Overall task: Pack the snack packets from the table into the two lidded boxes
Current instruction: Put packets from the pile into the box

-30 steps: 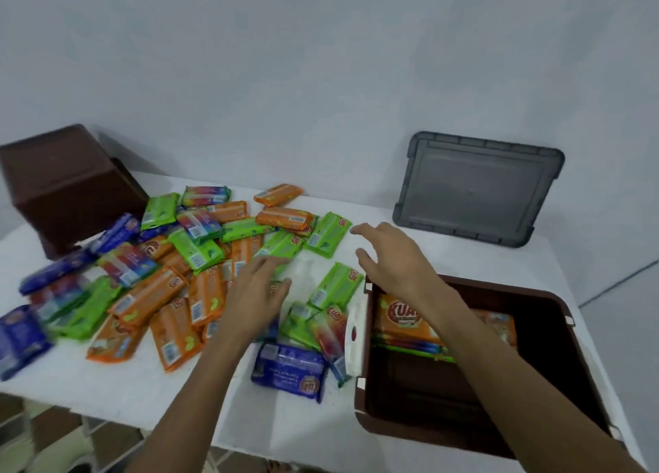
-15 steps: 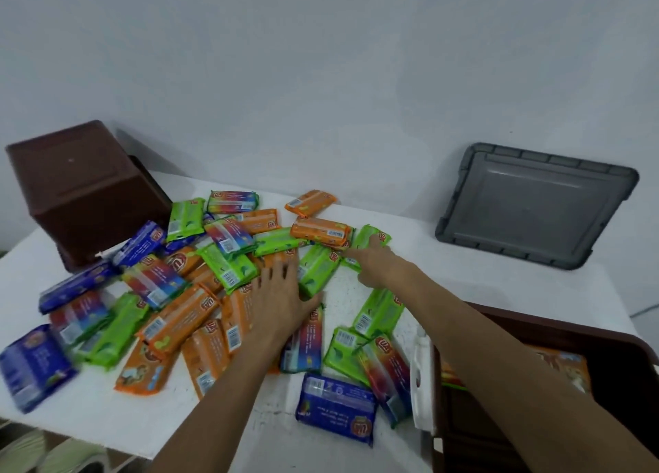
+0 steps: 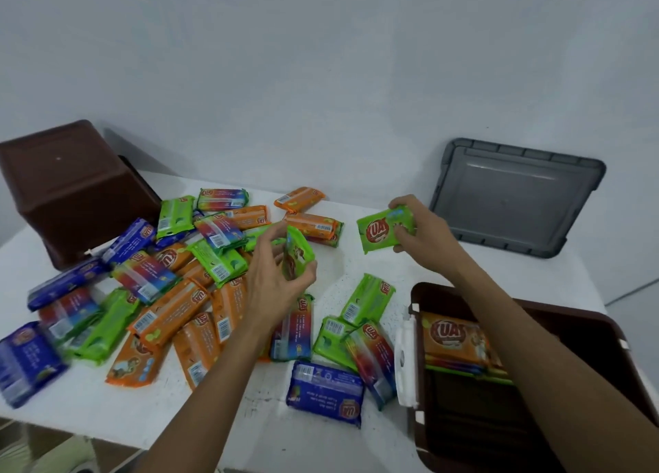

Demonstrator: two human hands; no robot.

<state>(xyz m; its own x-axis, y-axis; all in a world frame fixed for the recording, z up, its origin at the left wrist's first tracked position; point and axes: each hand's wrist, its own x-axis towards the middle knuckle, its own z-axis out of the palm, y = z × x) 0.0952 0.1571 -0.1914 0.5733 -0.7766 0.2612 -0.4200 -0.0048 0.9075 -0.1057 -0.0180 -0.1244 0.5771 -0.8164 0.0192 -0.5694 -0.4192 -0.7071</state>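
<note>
The left hand (image 3: 274, 276) grips a green snack packet (image 3: 297, 255) above the heap of packets (image 3: 171, 305) on the desk (image 3: 527, 273); the right hand (image 3: 424, 233) pinches a second green packet (image 3: 381, 232). Orange packets (image 3: 453, 337) lie in the open brown box (image 3: 463, 422).

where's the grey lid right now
Head view: the grey lid leans on the wall at the back right of the table, behind the open brown box, beside the right hand.

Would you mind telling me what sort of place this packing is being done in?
Probably a plain indoor room used as a makeshift packing spot: a bare wall, a white table heaped with snack packets, and an open brown box, a grey lid propped against the wall.
</note>
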